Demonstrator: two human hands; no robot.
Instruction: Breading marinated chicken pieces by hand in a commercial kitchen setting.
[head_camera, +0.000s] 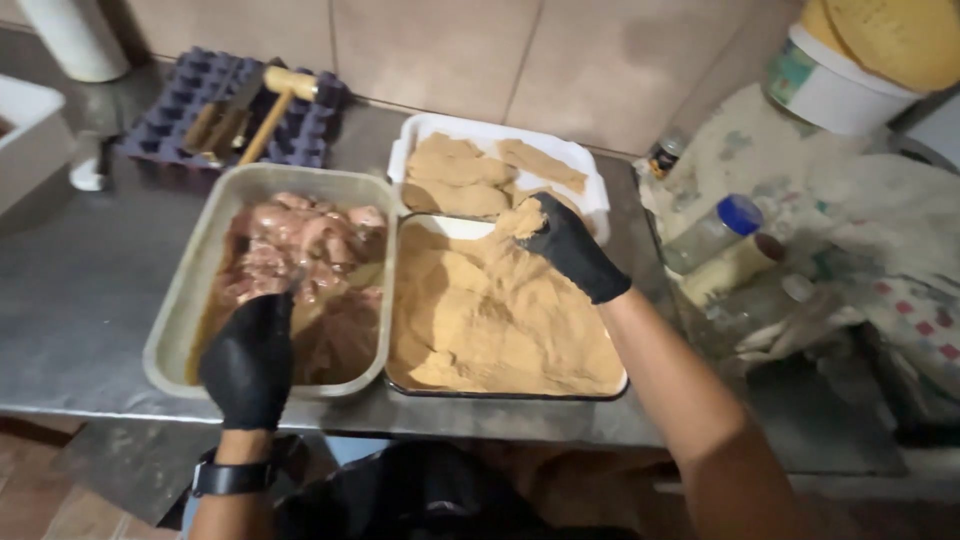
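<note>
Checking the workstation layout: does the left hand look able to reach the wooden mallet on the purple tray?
Probably yes: the left hand is in the meat pan, and nothing stands between it and the mallet.

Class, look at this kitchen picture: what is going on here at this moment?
A person in black gloves works at a metal counter. The left hand reaches into a metal tray of wet raw meat pieces. The right hand lifts a crumb-coated piece above a tray of tan breadcrumbs. Behind it, a white tray holds several coated pieces.
</note>
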